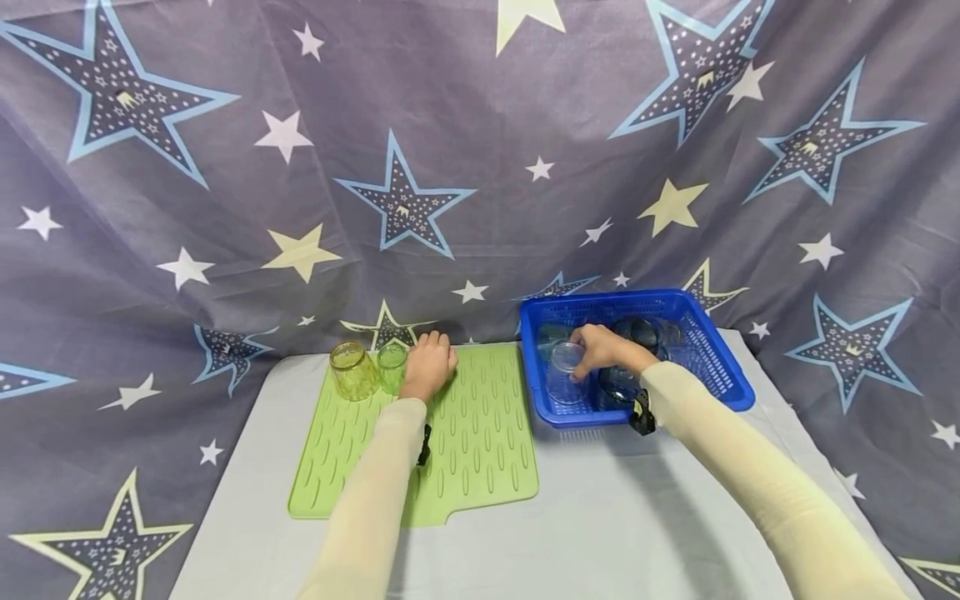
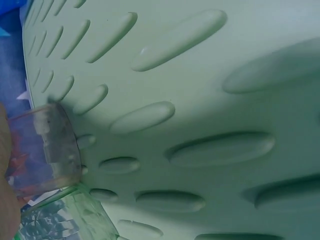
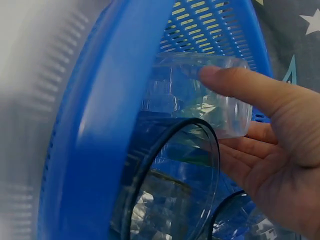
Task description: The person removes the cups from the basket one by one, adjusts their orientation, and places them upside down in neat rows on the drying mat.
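Note:
My left hand (image 1: 430,364) is at the back of the green mat (image 1: 480,433), beside a green glass (image 1: 392,369). In the left wrist view it holds a pinkish see-through glass (image 2: 45,150) against the mat; in the head view that glass is hidden behind the hand. A yellow glass (image 1: 354,372) stands left of the green one. Inside the blue basket (image 1: 637,298), my right hand (image 1: 600,348) grips a clear glass (image 3: 195,95), thumb on one side and fingers on the other. Dark blue glasses (image 3: 175,175) sit right beside it in the basket.
The basket stands right of the mat, its near rim (image 3: 115,100) between the hand and the table front. A white cloth covers the table (image 1: 600,517). Behind hangs a grey curtain (image 1: 465,100) with stars.

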A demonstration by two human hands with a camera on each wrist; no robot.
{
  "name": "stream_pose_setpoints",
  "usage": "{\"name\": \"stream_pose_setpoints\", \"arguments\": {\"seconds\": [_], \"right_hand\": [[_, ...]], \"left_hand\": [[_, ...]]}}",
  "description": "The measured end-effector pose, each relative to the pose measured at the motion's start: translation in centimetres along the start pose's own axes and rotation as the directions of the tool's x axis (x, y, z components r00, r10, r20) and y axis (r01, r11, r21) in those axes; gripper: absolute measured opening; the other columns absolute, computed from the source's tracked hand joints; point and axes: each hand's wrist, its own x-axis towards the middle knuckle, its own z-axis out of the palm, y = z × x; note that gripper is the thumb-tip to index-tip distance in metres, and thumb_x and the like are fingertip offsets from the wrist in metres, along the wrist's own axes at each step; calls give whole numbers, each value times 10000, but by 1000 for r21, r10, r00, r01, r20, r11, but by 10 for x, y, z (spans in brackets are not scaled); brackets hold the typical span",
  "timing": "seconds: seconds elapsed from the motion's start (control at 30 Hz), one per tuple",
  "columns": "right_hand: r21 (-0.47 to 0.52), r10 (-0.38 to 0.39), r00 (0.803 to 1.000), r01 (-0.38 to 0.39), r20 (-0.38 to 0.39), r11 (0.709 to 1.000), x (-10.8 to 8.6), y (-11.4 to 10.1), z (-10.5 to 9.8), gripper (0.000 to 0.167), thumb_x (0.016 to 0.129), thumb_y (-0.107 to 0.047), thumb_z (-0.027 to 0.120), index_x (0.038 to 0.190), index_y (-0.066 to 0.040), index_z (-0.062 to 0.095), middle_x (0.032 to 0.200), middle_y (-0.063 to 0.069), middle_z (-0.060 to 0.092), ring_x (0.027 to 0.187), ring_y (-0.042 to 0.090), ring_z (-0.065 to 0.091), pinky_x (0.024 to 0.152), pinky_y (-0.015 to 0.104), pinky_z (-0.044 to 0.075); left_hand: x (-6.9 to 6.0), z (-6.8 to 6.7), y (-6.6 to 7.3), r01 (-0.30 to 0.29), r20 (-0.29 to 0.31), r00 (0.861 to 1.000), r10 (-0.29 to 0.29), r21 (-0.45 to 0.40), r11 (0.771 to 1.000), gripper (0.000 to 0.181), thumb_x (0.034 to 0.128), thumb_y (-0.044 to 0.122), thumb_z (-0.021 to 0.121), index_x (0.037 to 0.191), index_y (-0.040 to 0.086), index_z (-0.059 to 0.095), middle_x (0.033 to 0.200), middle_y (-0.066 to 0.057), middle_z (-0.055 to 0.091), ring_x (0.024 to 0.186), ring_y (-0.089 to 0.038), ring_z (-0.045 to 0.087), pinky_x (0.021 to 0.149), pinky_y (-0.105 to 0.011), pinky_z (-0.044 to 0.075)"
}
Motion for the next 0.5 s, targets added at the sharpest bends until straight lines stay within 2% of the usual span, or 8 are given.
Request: {"name": "stream_pose_setpoints", "arguments": {"seconds": [0.07,0.13,0.37,0.5], "right_hand": [[39,-25,1000,25,-18,999,0,1,1,657,695,-204,922,1214,80,637,1021,178,708,807,217,573,721,354,498],[74,-44,999,46,-26,996,0,1,2,646,696,-199,921,1211,68,637,1011,167,709,805,209,570,725,352,493],[161,-67,997,73,-43,984,1,1,6,695,725,-189,905,1294,60,591,1153,217,707,995,295,691,878,454,573],[205,-84,995,95,-61,974,1,-1,7,673,735,-164,898,1294,60,598,1156,220,711,1017,318,705,897,463,577]], "left_hand": [[0,0,1,-4,-13,1000,4,3,1000,257,1037,226,494,1105,3,600,1119,-171,597,1049,-338,553,872,-500,544],[0,1,0,-11,-31,999,11,5,1000,239,1031,217,508,1081,4,605,1095,-170,603,1027,-339,559,846,-500,547],[0,3,0,-21,-54,998,22,10,1000,211,1019,214,537,1040,15,606,1056,-162,602,990,-330,560,810,-490,551],[0,4,-1,-19,-47,999,20,14,1000,213,1020,220,535,1039,18,600,1058,-158,598,994,-327,558,817,-485,551]]}}
